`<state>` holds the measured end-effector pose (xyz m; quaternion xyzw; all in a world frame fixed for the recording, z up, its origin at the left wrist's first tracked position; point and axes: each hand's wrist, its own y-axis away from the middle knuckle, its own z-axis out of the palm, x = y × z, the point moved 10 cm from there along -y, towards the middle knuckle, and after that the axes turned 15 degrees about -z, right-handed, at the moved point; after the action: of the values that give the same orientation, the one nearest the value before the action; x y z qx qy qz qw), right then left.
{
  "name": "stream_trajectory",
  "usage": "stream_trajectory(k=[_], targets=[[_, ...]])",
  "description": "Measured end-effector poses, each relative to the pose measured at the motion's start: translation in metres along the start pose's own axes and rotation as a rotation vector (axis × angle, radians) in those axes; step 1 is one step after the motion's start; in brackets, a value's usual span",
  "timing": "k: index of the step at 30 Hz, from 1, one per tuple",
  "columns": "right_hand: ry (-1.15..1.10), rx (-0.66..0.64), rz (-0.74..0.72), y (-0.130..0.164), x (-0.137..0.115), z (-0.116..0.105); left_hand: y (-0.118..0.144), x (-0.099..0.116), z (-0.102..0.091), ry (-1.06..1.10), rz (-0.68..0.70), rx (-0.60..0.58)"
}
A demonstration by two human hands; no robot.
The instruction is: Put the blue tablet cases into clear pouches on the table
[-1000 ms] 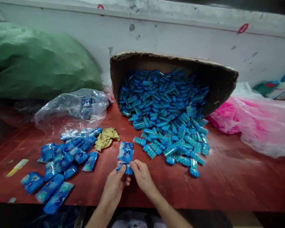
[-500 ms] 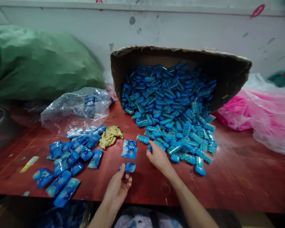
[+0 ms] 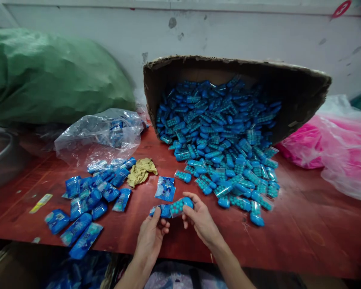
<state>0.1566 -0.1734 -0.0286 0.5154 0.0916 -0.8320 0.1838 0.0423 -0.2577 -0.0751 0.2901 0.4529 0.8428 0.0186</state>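
My left hand [image 3: 153, 230] pinches a small blue printed pouch [image 3: 165, 211] between thumb and fingers, above the table's front part. In my right hand [image 3: 200, 218] is a clear pack of blue-green beads with a blue end [image 3: 180, 206], its clear end meeting the pouch's right end. How far the pack reaches into the pouch, I cannot tell. Just beyond my hands a flat blue pouch [image 3: 165, 188] lies on the red table [image 3: 192, 249]. Another bead pack [image 3: 183, 176] lies near it, at the edge of a large heap of such packs [image 3: 219, 160].
A cardboard box [image 3: 237, 62] on its side spills the heap. Plump blue pouches [image 3: 88, 198] lie at left, near a crumpled yellowish glove-like piece [image 3: 142, 171] and a clear plastic bag [image 3: 78, 136]. A green sack [image 3: 60, 76] stands behind; pink bags [image 3: 337, 140] lie right.
My right hand has moved left and toward me from the heap's edge, bringing a bead pack to the pouch. My left hand still holds the pouch in about the same place.
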Motion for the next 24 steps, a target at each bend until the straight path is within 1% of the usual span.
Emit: stream_trajectory(k=[5, 9, 14, 18, 19, 21, 24], targets=[[0.028, 0.068, -0.019, 0.007, 0.007, -0.006, 0.003, 0.008, 0.003, -0.008, 0.090, -0.040], [0.070, 0.109, -0.058, 0.011, 0.010, -0.007, 0.006, 0.013, 0.004, -0.006, 0.132, -0.035], [0.084, 0.124, -0.086, 0.014, 0.008, -0.003, 0.008, 0.015, 0.005, 0.012, 0.140, -0.056], [0.106, 0.112, -0.085, 0.019, 0.011, 0.000, 0.007, 0.016, 0.001, -0.018, 0.159, -0.027], [0.142, 0.116, -0.090, 0.021, 0.013, -0.001, 0.006, 0.016, 0.001, -0.025, 0.159, -0.021], [0.286, 0.129, -0.141, 0.023, 0.011, -0.004, 0.006, 0.014, 0.004, -0.036, 0.147, -0.038], [0.532, 0.125, -0.301, 0.027, -0.003, -0.004, 0.007, 0.012, 0.013, -0.035, 0.126, -0.094]])
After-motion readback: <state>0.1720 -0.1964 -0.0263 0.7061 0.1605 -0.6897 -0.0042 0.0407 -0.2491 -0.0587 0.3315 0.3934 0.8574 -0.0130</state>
